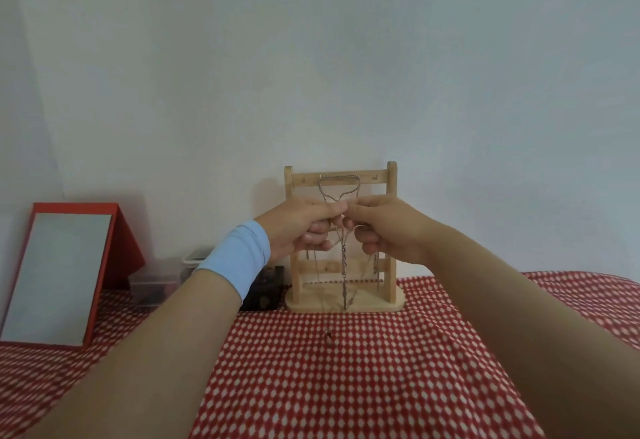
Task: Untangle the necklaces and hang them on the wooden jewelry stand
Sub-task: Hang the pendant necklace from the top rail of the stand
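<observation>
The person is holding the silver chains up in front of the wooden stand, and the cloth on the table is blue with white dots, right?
Almost. The cloth is red with white dots, not blue; the head view shows it. The blue thing is the wristband on the left arm. The rest is right: the left hand and right hand hold the thin silver chains in front of the wooden jewelry stand.

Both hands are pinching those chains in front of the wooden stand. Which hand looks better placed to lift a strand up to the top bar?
Probably the right hand. It pinches the chains slightly higher, close under the loop already over the wooden stand's top bar. The left hand could hold the rest steady. It's close, though.
</observation>
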A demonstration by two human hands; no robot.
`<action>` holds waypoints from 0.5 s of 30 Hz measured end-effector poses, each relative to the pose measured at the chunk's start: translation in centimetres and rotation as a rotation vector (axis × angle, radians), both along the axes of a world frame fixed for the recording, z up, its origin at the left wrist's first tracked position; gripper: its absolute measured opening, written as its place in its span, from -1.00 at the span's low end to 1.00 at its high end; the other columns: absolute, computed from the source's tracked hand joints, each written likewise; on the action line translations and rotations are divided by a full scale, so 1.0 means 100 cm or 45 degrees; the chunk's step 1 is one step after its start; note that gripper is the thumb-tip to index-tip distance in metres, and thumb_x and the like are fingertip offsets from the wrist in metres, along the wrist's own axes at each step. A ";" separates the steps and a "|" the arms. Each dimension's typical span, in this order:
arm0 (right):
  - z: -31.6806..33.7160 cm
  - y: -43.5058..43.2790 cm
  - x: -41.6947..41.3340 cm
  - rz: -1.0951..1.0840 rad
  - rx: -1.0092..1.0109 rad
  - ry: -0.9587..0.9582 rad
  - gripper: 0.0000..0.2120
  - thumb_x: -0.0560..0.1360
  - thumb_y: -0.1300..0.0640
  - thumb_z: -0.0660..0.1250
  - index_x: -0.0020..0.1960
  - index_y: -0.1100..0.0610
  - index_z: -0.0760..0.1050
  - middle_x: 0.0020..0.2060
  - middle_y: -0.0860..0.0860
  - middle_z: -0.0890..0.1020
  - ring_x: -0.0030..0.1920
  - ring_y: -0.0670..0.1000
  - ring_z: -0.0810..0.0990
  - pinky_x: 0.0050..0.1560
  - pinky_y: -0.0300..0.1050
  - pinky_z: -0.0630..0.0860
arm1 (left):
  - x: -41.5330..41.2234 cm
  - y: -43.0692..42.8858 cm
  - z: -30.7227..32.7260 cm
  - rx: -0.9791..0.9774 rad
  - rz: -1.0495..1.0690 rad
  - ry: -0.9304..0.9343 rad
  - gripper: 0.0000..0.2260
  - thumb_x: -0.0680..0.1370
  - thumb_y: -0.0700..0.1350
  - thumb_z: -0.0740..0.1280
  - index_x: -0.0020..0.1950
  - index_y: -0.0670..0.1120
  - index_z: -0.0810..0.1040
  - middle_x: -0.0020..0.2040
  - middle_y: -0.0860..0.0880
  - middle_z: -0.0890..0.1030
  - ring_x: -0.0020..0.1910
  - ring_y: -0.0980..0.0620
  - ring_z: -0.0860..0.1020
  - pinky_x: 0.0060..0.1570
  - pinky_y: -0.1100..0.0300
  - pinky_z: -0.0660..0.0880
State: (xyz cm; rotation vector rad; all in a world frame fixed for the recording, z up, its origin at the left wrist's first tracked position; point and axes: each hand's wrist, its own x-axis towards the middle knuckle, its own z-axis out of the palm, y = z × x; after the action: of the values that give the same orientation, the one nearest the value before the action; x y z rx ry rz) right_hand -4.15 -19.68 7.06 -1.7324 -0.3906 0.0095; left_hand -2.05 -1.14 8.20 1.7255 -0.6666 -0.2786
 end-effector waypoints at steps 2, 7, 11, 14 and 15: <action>-0.001 -0.007 -0.001 0.030 -0.015 0.055 -0.80 0.65 0.04 0.32 0.00 0.16 0.61 -0.31 -0.05 0.49 -0.42 -0.08 0.24 -0.38 -0.22 0.26 | 0.003 -0.001 0.000 -0.080 0.010 0.050 -0.65 0.62 -0.01 0.29 -0.36 -0.05 0.54 -0.48 0.04 0.23 -0.52 0.09 0.22 -0.13 0.14 0.57; 0.000 -0.024 -0.005 0.115 0.095 0.183 -0.67 0.61 0.04 0.20 -0.32 0.03 0.29 -0.34 -0.02 0.37 -0.40 -0.01 0.19 -0.35 -0.14 0.33 | 0.014 0.000 -0.004 -0.276 -0.025 0.209 -0.66 0.61 -0.02 0.29 -0.36 -0.06 0.41 -0.50 0.02 0.23 -0.52 0.05 0.30 0.00 0.04 0.60; 0.004 -0.040 0.003 0.013 0.562 0.164 -0.70 0.60 0.06 0.19 -0.30 0.04 0.33 -0.32 0.00 0.45 -0.44 -0.02 0.23 -0.34 -0.11 0.35 | 0.022 -0.010 -0.005 -0.470 -0.062 0.286 -0.79 0.62 -0.11 0.27 -0.20 -0.11 0.54 -0.45 0.01 0.43 -0.45 0.05 0.47 0.06 0.00 0.56; 0.006 -0.045 0.013 -0.153 0.591 0.059 -0.78 0.66 0.07 0.22 -0.13 0.10 0.48 -0.30 -0.01 0.48 -0.48 -0.04 0.29 -0.33 -0.11 0.39 | 0.032 -0.024 0.000 -0.515 0.057 0.199 -0.87 0.62 -0.16 0.29 -0.01 -0.17 0.60 -0.29 -0.03 0.61 -0.28 0.00 0.64 -0.05 0.03 0.65; 0.007 -0.044 0.016 -0.250 0.558 0.011 -0.80 0.67 0.08 0.24 -0.06 0.14 0.52 -0.29 0.00 0.50 -0.48 -0.03 0.32 -0.35 -0.10 0.43 | 0.035 -0.031 0.003 -0.493 0.154 0.144 -0.87 0.62 -0.16 0.30 0.01 -0.19 0.60 -0.25 -0.05 0.65 -0.24 -0.02 0.68 -0.09 0.05 0.66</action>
State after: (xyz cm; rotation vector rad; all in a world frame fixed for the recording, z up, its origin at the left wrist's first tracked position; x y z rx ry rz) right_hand -2.55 -24.13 7.76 -1.3293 -0.1957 -0.1969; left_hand 1.43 -4.21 8.53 1.3623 -0.4938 -0.1488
